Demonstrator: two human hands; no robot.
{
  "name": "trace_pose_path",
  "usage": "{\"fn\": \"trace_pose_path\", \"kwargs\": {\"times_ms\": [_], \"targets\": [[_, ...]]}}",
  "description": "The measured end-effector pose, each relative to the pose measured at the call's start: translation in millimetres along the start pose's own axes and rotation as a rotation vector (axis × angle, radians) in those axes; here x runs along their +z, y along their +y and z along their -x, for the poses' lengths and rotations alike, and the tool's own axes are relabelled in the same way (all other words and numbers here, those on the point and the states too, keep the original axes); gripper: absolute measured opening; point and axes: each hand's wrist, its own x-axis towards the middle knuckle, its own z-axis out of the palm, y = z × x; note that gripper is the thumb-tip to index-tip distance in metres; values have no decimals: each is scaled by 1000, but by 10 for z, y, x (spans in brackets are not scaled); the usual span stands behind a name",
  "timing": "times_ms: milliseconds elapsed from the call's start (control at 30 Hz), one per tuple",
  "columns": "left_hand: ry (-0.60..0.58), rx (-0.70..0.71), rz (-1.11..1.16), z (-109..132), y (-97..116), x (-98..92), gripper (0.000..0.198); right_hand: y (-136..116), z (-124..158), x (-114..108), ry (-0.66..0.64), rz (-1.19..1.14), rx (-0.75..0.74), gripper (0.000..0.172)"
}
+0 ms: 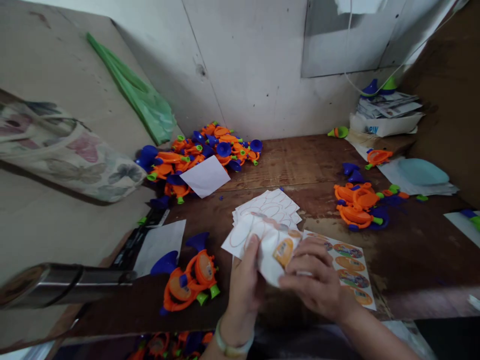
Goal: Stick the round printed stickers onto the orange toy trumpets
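My left hand (247,272), with a pale bracelet on its wrist, grips a white sticker sheet (240,237) between thumb and fingers. The sheet is bent over, and an orange oval sticker (284,252) shows on it. My right hand (317,275) has its fingers closed at the sheet's right edge, beside that sticker; its fingertips are partly hidden. Under and behind the held sheet lies a stack of used backing sheets (268,204) with oval outlines. Another sticker sheet (352,265) with orange and coloured ovals lies by my right wrist.
Orange toy horns (191,280) with blue bells lie left of my hands. A larger toy pile (210,142) sits at the back left, a smaller one (356,202) at right. A metal flask (67,282), green bag (138,95) and paper-filled box (386,122) stand around the wooden table (296,160).
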Motion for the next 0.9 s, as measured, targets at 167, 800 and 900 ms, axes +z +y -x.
{"fn": "trace_pose_path", "kwargs": {"times_ms": [167,800,900], "targets": [[-7,69,-15,-53,84,-30,60,-17,-26,-93,97,-4,264,24],[11,21,-32,17,-51,65,57,136,47,118,122,173,199,22],[-29,-3,-13,-17,-82,79,54,242,69,109,94,225,183,15]]}}
